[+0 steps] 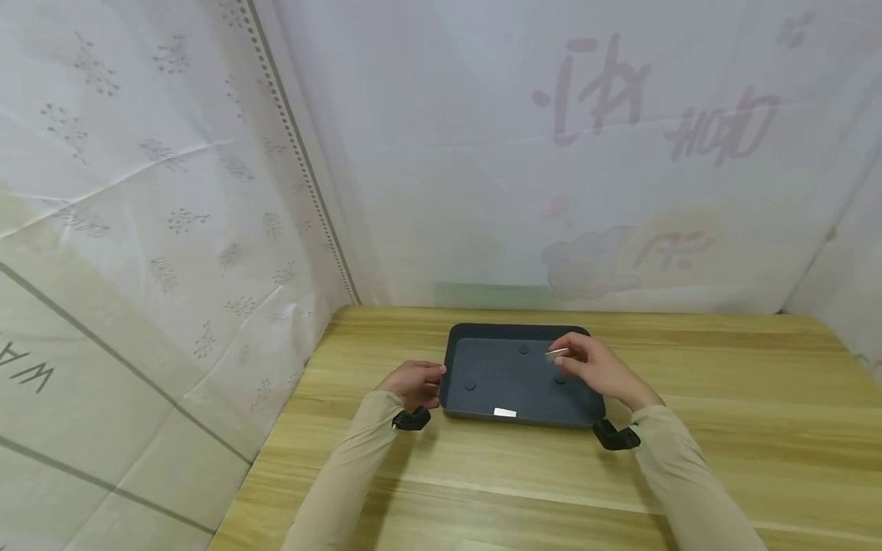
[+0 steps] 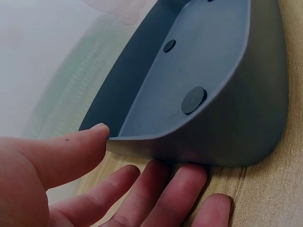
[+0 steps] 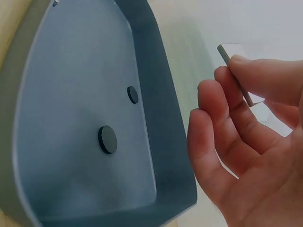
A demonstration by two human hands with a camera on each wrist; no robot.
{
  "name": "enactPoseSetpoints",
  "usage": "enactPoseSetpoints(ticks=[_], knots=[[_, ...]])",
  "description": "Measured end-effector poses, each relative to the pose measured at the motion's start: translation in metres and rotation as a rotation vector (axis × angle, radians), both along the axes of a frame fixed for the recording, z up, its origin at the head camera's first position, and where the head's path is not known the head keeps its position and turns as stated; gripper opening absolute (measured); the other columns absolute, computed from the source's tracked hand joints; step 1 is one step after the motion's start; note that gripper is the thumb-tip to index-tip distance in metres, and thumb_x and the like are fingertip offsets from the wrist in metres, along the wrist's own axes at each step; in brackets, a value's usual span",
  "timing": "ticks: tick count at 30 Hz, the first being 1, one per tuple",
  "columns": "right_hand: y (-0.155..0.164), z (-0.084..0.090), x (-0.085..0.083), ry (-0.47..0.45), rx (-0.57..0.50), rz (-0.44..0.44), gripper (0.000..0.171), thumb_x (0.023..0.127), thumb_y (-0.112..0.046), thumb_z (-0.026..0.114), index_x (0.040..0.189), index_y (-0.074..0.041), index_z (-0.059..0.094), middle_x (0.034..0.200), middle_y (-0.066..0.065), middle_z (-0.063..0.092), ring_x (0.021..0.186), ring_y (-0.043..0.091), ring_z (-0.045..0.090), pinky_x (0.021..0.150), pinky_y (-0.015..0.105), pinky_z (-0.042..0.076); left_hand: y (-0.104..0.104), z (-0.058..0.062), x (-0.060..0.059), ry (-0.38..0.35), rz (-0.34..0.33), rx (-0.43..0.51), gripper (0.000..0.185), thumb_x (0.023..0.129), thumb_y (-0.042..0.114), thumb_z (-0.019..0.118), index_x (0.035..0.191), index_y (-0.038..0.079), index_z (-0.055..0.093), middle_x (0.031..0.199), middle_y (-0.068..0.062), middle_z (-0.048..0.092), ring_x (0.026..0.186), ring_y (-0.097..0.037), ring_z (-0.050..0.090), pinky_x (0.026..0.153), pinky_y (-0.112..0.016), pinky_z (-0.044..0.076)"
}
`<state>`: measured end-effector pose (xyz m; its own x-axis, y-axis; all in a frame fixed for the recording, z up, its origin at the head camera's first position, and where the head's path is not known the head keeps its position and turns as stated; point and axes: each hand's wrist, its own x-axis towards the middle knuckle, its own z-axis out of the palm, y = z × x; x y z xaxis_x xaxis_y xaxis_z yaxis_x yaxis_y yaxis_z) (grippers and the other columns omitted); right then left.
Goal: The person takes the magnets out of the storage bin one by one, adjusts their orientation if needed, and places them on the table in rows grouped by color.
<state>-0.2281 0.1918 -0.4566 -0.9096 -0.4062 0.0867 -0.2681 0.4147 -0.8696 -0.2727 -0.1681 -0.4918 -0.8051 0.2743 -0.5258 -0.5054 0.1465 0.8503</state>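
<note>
Dark grey plastic tray (image 1: 482, 375) sits on a wooden table (image 1: 723, 428); the left hand (image 1: 413, 383) grasps its left rim to steady it, while the right hand (image 1: 596, 367) pinches a small metal plate (image 1: 556, 353) above it.

Tray: a dark grey tray (image 1: 482, 371) sits on the wooden table (image 1: 723, 428), a little below the middle of the frame.
In the tray: small dark round discs (image 1: 470, 386) on its floor, and a pale rectangular piece (image 1: 505, 412) by its near wall.
My left hand (image 1: 416, 383): at the tray's left edge, fingers against the rim.
My right hand (image 1: 594, 369): over the tray's right part, pinching a small silvery plate (image 1: 556, 353) at the fingertips.
Backdrop: white sheets with faint printing fill the upper frame.
</note>
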Motion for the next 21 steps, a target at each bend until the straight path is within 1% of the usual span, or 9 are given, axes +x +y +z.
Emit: enactPoseSetpoints(ticks=[1, 4, 8, 10, 13, 16, 21], knots=[[0.001, -0.001, 0.001, 0.005, -0.004, -0.009, 0.023, 0.099, -0.014, 0.056, 0.119, -0.005, 0.059, 0.118, 0.018, 0.062, 0.097, 0.023, 0.065, 0.082, 0.045, 0.054, 0.000, 0.000, 0.000, 0.001, -0.001, -0.004, 0.036, 0.098, 0.018, 0.057, 0.128, -0.001, 0.053, 0.086, -0.003, 0.060, 0.067, -0.014, 0.052, 0.055, -0.028, 0.042], [0.002, -0.006, 0.003, 0.025, -0.022, -0.026, 0.022, 0.099, -0.015, 0.057, 0.118, -0.005, 0.060, 0.115, 0.018, 0.062, 0.095, 0.023, 0.065, 0.081, 0.043, 0.055, 0.000, -0.001, 0.000, 0.004, -0.001, -0.009, 0.035, 0.098, 0.017, 0.056, 0.128, 0.000, 0.053, 0.087, -0.003, 0.060, 0.066, -0.013, 0.054, 0.055, -0.028, 0.043], [0.005, -0.011, 0.005, 0.038, -0.053, -0.051, 0.022, 0.098, -0.015, 0.057, 0.118, -0.005, 0.060, 0.112, 0.021, 0.062, 0.090, 0.031, 0.065, 0.079, 0.043, 0.055, 0.000, 0.001, 0.002, 0.006, 0.005, -0.013, 0.032, 0.099, 0.016, 0.055, 0.126, 0.000, 0.055, 0.086, -0.003, 0.061, 0.065, -0.014, 0.053, 0.055, -0.028, 0.042], [0.006, -0.012, 0.007, 0.040, -0.058, -0.070, 0.023, 0.099, -0.016, 0.057, 0.118, -0.006, 0.059, 0.110, 0.023, 0.061, 0.087, 0.032, 0.064, 0.078, 0.043, 0.055, 0.001, 0.003, 0.003, 0.008, 0.008, -0.021, 0.031, 0.099, 0.016, 0.055, 0.125, 0.000, 0.055, 0.086, -0.003, 0.061, 0.066, -0.014, 0.053, 0.055, -0.028, 0.043], [0.010, -0.014, 0.009, 0.039, -0.050, -0.103, 0.023, 0.099, -0.019, 0.057, 0.119, -0.009, 0.060, 0.109, 0.022, 0.061, 0.086, 0.033, 0.063, 0.078, 0.041, 0.055, 0.001, 0.003, 0.004, 0.006, 0.007, -0.030, 0.030, 0.099, 0.016, 0.055, 0.124, 0.000, 0.055, 0.086, -0.003, 0.061, 0.067, -0.013, 0.055, 0.055, -0.027, 0.044], [0.015, -0.015, 0.010, 0.037, -0.033, -0.117, 0.026, 0.099, -0.023, 0.056, 0.121, -0.010, 0.060, 0.108, 0.022, 0.061, 0.086, 0.032, 0.063, 0.078, 0.040, 0.054, 0.000, 0.002, 0.003, 0.009, 0.001, -0.042, 0.030, 0.099, 0.017, 0.055, 0.124, -0.001, 0.056, 0.085, -0.003, 0.062, 0.067, -0.014, 0.056, 0.056, -0.027, 0.045], [0.026, -0.014, 0.011, 0.019, -0.019, -0.130, 0.031, 0.099, -0.025, 0.057, 0.124, -0.006, 0.059, 0.110, 0.022, 0.062, 0.088, 0.029, 0.064, 0.078, 0.039, 0.054, 0.001, 0.001, 0.002, 0.008, 0.001, -0.055, 0.030, 0.098, 0.017, 0.056, 0.122, 0.000, 0.058, 0.083, -0.003, 0.062, 0.068, -0.014, 0.059, 0.057, -0.028, 0.048]])
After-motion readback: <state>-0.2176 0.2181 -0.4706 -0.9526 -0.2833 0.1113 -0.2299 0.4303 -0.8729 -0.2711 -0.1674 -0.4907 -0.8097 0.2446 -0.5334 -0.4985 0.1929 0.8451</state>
